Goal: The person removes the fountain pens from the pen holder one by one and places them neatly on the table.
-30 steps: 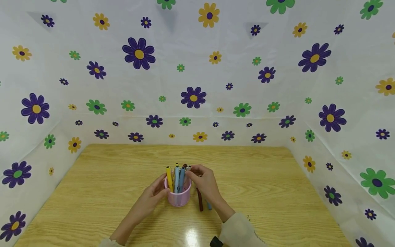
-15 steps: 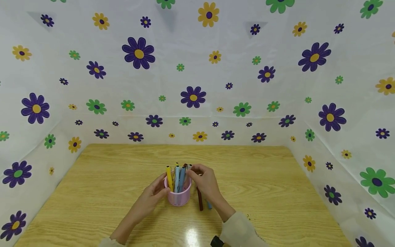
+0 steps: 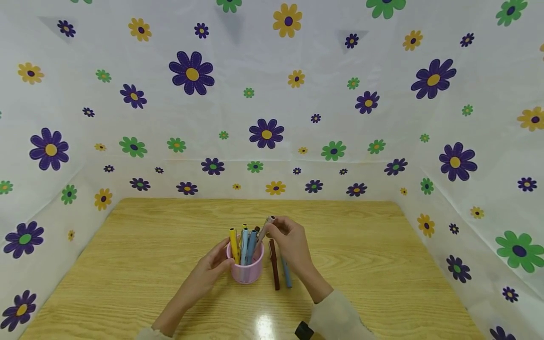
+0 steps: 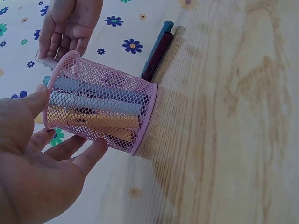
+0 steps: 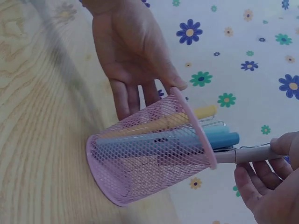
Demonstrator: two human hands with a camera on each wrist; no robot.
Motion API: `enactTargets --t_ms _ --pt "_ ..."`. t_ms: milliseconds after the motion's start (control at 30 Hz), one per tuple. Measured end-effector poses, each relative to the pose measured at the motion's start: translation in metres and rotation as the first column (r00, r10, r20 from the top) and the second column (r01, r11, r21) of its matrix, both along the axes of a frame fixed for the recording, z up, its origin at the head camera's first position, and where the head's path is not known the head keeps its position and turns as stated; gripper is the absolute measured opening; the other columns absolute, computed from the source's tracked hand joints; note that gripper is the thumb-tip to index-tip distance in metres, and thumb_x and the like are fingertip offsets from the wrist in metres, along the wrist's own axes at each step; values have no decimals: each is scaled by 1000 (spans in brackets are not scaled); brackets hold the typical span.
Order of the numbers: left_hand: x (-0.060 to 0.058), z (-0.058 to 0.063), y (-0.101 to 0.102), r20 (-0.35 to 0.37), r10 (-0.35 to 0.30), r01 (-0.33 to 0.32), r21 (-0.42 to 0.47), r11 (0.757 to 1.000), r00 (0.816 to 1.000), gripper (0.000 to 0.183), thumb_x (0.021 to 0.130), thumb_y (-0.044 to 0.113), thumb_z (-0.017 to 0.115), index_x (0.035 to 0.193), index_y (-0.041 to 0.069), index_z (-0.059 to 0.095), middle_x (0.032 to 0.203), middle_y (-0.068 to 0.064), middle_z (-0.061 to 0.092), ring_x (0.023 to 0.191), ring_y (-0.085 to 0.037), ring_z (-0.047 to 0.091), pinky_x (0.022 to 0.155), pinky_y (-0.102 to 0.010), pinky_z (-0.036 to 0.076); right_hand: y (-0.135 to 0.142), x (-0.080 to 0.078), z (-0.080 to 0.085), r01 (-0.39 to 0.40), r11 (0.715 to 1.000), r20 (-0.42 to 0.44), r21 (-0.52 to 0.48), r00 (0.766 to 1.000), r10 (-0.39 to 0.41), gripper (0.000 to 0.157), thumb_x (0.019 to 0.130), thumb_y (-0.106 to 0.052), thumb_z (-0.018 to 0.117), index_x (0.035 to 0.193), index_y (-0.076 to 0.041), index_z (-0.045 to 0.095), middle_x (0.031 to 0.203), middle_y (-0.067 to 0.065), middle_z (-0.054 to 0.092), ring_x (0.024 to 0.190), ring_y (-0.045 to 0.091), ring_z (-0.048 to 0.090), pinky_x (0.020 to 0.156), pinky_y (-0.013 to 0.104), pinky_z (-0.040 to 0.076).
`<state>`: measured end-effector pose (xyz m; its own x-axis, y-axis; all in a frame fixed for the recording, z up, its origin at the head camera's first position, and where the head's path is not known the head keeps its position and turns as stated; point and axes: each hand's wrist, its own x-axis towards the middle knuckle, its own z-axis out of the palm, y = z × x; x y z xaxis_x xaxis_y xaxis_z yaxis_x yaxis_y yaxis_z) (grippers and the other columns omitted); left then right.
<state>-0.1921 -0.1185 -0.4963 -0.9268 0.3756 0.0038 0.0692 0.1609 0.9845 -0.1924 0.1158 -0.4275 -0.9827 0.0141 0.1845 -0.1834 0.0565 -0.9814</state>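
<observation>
A pink mesh pen cup (image 3: 247, 275) stands upright on the table, holding several pens. My left hand (image 3: 207, 270) steadies it from the left, thumb at the rim and fingers around the side. At the right side of the cup, my right hand (image 3: 293, 243) pinches a light grey pen (image 5: 257, 154) by its capped upper end. The pen leans to the right, its lower part still inside the mesh. Blue pens (image 3: 251, 245) and a yellow pen (image 3: 233, 245) stick up out of the cup.
Just right of the cup, a dark red-brown pen (image 3: 275, 267) and a blue pen (image 3: 287, 275) lie side by side on the wooden table (image 3: 361, 255). Flower-printed white sheeting (image 3: 229, 113) walls the table at the back and sides.
My right hand has moved up and right, drawing the light grey pen higher and tilting it. More of the two pens on the table shows. My left hand and the cup have stayed put.
</observation>
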Motion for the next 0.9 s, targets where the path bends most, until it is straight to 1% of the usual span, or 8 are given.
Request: enactTargets --t_ms 100,167,267,367,467,700,800,900 --pt "0 0 0 0 -3 3 1 1000 1000 57 93 27 58 144 30 33 142 -9 39 128 -24 39 102 -37 37 3 5 14 -11 999 -34 -50 999 9 22 92 -11 60 101 8 61 98 24 62 90 39 62 83 41 53" --pt "-1 -1 0 1 -6 6 3 1000 1000 58 93 28 58 144 30 32 143 -8 38 128 -23 39 102 -36 38 5 7 20 -8 997 -61 -77 998 4 23 92 -10 58 102 11 60 99 27 60 90 40 62 84 44 51" --pt "-2 -1 0 -3 -12 12 8 1000 1000 58 92 28 58 144 28 33 143 -8 39 128 -24 39 102 -35 38 11 4 23 6 989 -91 -145 996 -19 24 92 -10 59 104 12 59 99 27 60 90 39 62 85 46 51" --pt "-2 -1 0 -11 -12 12 6 1000 1000 58 92 28 59 144 27 33 141 -9 41 127 -24 40 101 -35 38 18 -1 22 15 976 -118 -215 992 -41 27 91 -11 60 105 12 58 100 27 60 89 36 63 85 43 51" --pt "-2 -1 0 -10 -9 9 4 1000 1000 58 92 27 59 144 27 33 140 -9 43 126 -24 41 101 -35 39 26 -4 25 17 967 -139 -253 989 -54 29 91 -14 61 105 11 57 99 28 59 89 35 63 85 40 52" --pt "-2 -2 0 -22 -7 7 8 1000 1000 59 92 27 59 145 25 32 140 -10 42 127 -24 41 101 -35 38 41 1 40 37 957 -112 -289 991 -73 32 91 -20 62 106 8 58 100 28 57 90 33 63 87 40 51" --pt "-2 -1 0 -13 -5 5 9 1000 1000 58 93 26 59 145 26 33 142 -8 40 127 -23 40 101 -34 38 46 4 44 45 955 -92 -294 993 -75 32 90 -20 62 107 7 58 103 30 56 90 32 63 87 40 51" --pt "-1 -1 -1 -16 -8 8 5 1000 1000 58 93 26 58 145 27 32 143 -8 38 128 -23 39 101 -34 37 51 5 45 56 955 -78 -290 994 -82 32 90 -20 63 107 6 59 103 27 57 90 32 63 86 41 51"
